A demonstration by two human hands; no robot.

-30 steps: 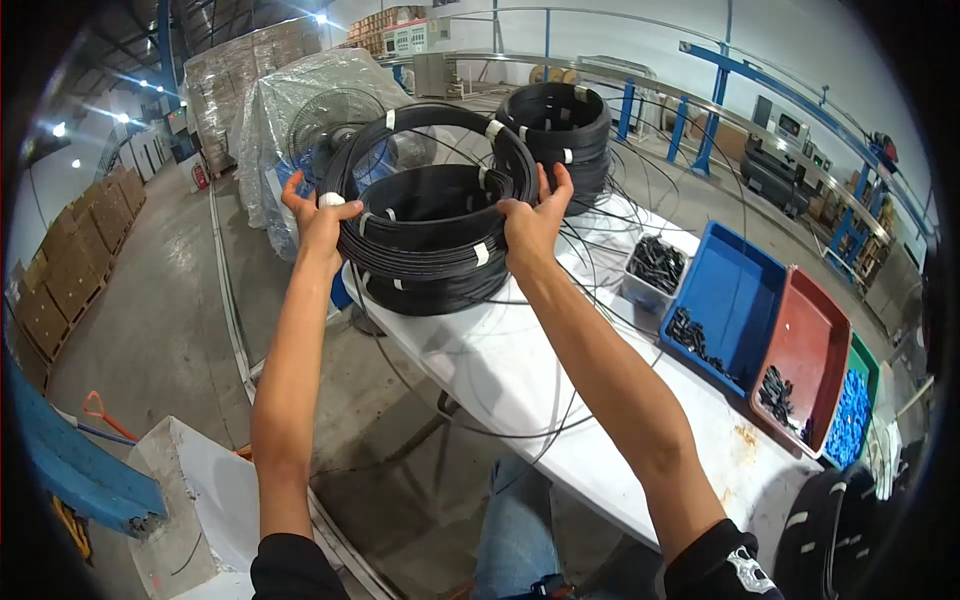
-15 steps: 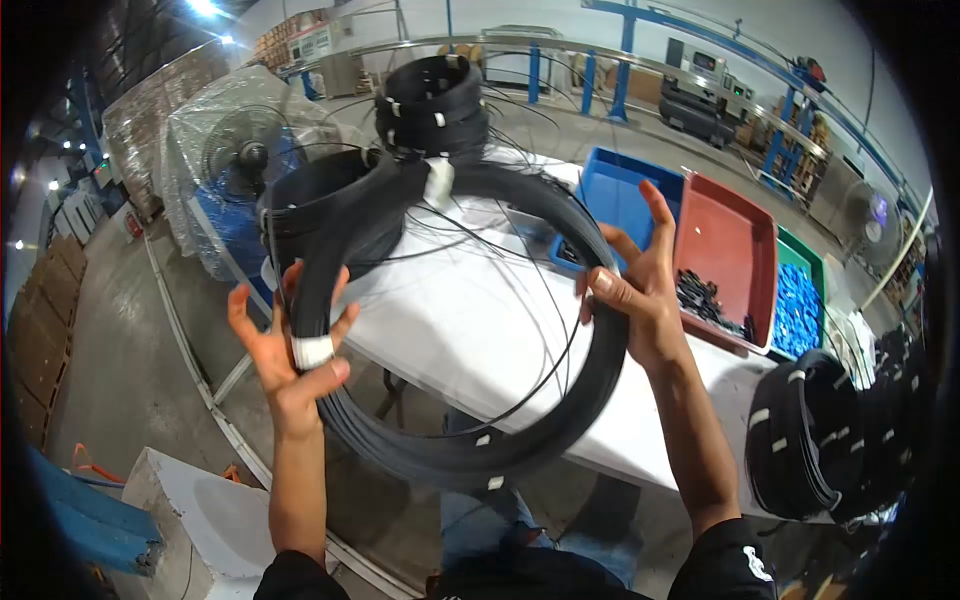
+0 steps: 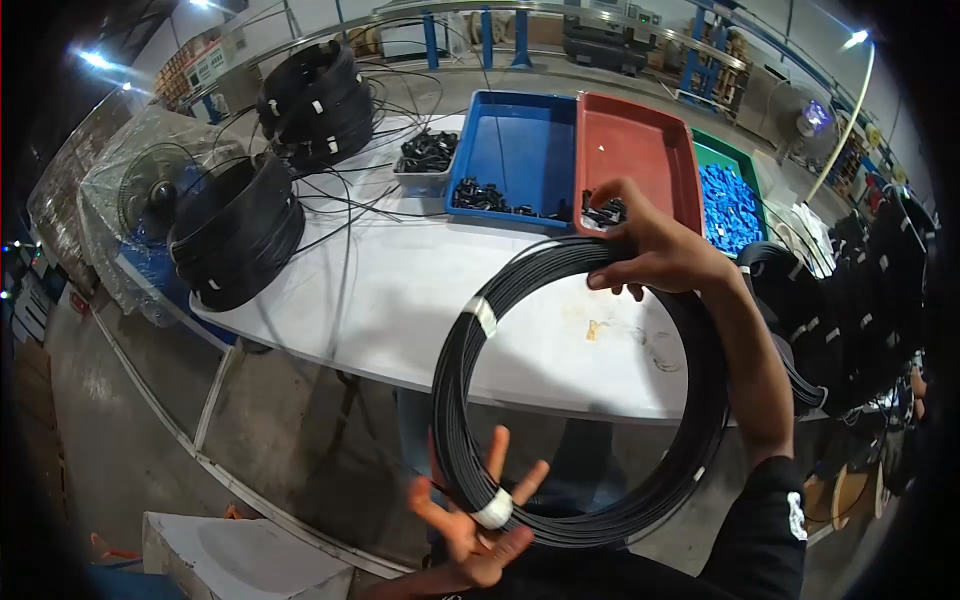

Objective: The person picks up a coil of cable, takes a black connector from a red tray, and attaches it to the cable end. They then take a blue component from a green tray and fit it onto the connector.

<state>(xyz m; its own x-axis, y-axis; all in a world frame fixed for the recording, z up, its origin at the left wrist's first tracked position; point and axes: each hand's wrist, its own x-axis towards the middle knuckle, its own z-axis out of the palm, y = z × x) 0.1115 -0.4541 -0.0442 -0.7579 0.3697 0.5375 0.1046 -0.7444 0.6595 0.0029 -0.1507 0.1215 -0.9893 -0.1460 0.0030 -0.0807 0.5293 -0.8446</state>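
Note:
A large coil of black cable point(image 3: 457, 385), bound with white tape bands, is held tilted in front of me, over the front edge of the white table. My right hand point(image 3: 665, 245) grips its upper right part, thumb on the inner side and fingers bent over the top. At the lower left my left hand point(image 3: 475, 530) holds the coil near a white tape band point(image 3: 494, 509); its fingers are spread, some showing inside the ring and some outside. Part of that palm is hidden behind the cable.
Stacked black coils point(image 3: 315, 105) and another coil point(image 3: 235, 235) stand at the table's left. A grey container point(image 3: 425, 182), blue tray point(image 3: 520, 150), red tray point(image 3: 640, 150) and green tray point(image 3: 725, 155) hold small parts. More coils point(image 3: 850, 310) are at the right. A wrapped fan point(image 3: 160, 190) stands left.
The coil has swung to the right and down, with its left side lowered. Both hands have moved with it, the left one dropping toward my body. The view has turned right.

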